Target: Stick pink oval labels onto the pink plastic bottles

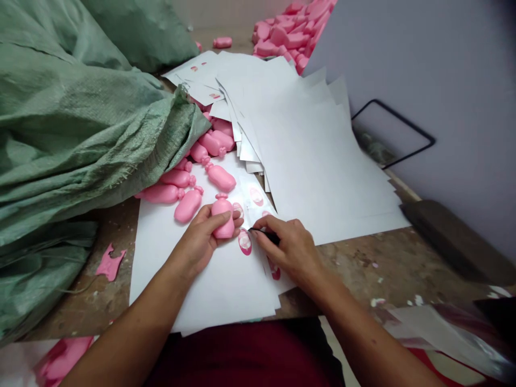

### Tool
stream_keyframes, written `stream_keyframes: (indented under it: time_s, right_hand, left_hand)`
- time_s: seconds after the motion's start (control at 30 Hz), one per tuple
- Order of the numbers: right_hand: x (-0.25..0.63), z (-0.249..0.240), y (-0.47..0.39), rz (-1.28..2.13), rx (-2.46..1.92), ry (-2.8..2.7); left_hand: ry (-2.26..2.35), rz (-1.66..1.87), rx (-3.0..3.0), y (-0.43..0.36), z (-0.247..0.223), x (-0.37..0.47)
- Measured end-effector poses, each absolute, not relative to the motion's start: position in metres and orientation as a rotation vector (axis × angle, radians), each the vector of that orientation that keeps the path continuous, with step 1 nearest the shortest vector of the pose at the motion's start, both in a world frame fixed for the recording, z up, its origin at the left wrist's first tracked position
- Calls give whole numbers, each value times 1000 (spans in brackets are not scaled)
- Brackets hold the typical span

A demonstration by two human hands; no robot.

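My left hand point(207, 232) is wrapped round a small pink plastic bottle point(222, 216), neck pointing away from me. Just right of it, my right hand point(288, 242) pinches a slim black pointed tool point(269, 235); its exact kind is unclear. The tool's tip meets the upper edge of an oval pink-and-white sticker point(245, 243), and whether the sticker is lifted I cannot tell. More such stickers lie on a sheet point(257, 196) beside and under my right hand. Several loose pink bottles point(188, 205) rest on white paper point(161, 269) beyond my left hand.
A green woven sack point(92, 129) covers the left side, with bottles at its mouth. Stacked white sheets point(314, 156) spread to the right. Behind them rises a pink heap point(286, 32). A pink scrap point(110, 263) lies on the worn table point(355, 269).
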State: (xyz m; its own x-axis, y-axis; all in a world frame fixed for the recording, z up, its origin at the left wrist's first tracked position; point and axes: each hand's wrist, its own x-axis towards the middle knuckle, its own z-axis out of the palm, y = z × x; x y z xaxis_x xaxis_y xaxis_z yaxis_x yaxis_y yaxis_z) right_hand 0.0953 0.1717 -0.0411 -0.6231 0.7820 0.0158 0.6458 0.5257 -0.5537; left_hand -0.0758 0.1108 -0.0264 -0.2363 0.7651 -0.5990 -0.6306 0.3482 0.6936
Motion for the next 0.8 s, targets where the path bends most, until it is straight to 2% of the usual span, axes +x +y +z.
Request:
stream_keyframes:
  time_s: [0.17,0.37,0.53,0.63,0.73,0.8]
  right_hand:
    - [94,-42,170,587,-1162,-2555]
    - [99,-33,167,950,-1129,-2499]
    - [102,-33,156,831,-1269,-2511]
    - [106,-26,148,1136,-1167,-2510]
    - [115,-14,142,1631,-1083,-2183]
    - [121,-9,141,1788,-1085,-1896]
  left_hand:
    - [1243,1331,93,112,-25,-78]
    - [1236,1343,100,112,-25,-77]
    - [1235,1355,101,111,-25,-77]
    - [1227,1357,112,111,-25,-77]
    - [1213,1362,112,111,-25,-78]
    - [1213,1366,140,111,-27,-77]
